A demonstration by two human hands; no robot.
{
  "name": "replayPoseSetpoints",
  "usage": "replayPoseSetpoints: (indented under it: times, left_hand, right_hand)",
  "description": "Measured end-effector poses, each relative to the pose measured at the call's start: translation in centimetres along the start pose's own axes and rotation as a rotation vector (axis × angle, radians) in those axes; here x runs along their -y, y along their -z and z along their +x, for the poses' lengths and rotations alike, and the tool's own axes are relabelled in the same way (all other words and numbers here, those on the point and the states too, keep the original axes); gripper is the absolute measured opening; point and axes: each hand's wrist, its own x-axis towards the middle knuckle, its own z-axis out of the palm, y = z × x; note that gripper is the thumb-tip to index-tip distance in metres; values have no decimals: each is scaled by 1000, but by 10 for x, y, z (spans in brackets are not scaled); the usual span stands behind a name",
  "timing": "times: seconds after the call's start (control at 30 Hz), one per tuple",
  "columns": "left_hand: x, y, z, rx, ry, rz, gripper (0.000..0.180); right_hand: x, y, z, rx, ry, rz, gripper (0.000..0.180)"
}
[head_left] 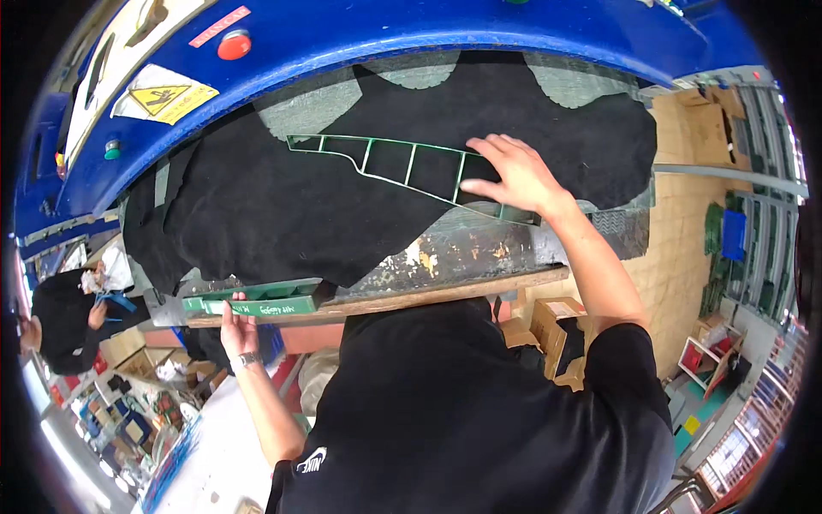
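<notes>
A long green cutting die (pixel 413 164), narrow at its left end and split by crossbars, lies on a sheet of black leather-like material (pixel 282 201). My right hand (pixel 518 176) is over the wider right end of this die, thumb and fingers spread apart; whether it presses on the die I cannot tell. At the front left edge of the work surface, a second green cutting die (pixel 278 300) with handwriting on its side is gripped by my left hand (pixel 239 330). The left fingertips curl over its near wall, and the thumb is partly hidden.
A blue press machine (pixel 342 38) with a red button (pixel 234 44) and a warning label (pixel 164 94) arches over the far side. The worn bed (pixel 445 257) ends in a wooden front strip (pixel 445 291). Cardboard boxes (pixel 556 334) stand lower right; another person (pixel 68 317) is at far left.
</notes>
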Motion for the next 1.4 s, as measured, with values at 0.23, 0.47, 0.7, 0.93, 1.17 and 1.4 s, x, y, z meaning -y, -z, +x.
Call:
replayPoseSetpoints:
  times: [0.23,0.47,0.7,0.93,1.17,1.4]
  left_hand:
    - [-7,-39,-46,-316,23,314,45]
    - [7,-162,-120,-44,-757,893,51]
    - [49,-277,-70,330,-937,1286,64]
    - [81,-296,3,317,-1116,1489,56]
    - [77,-299,6,328,-1137,1304,44]
    - [60,-294,32,271,-937,1223,48]
  right_hand:
    - [23,-1,3,94,-62,-42,107]
    - [-8,-13,-28,-11,-31,88,100]
    - [-99,38,14,23,315,-58,85]
    - [-111,21,9,-95,159,-133,95]
    - [-117,-7,-55,-465,-365,-7,83]
    - [-106,-21,-41,-510,-427,165,77]
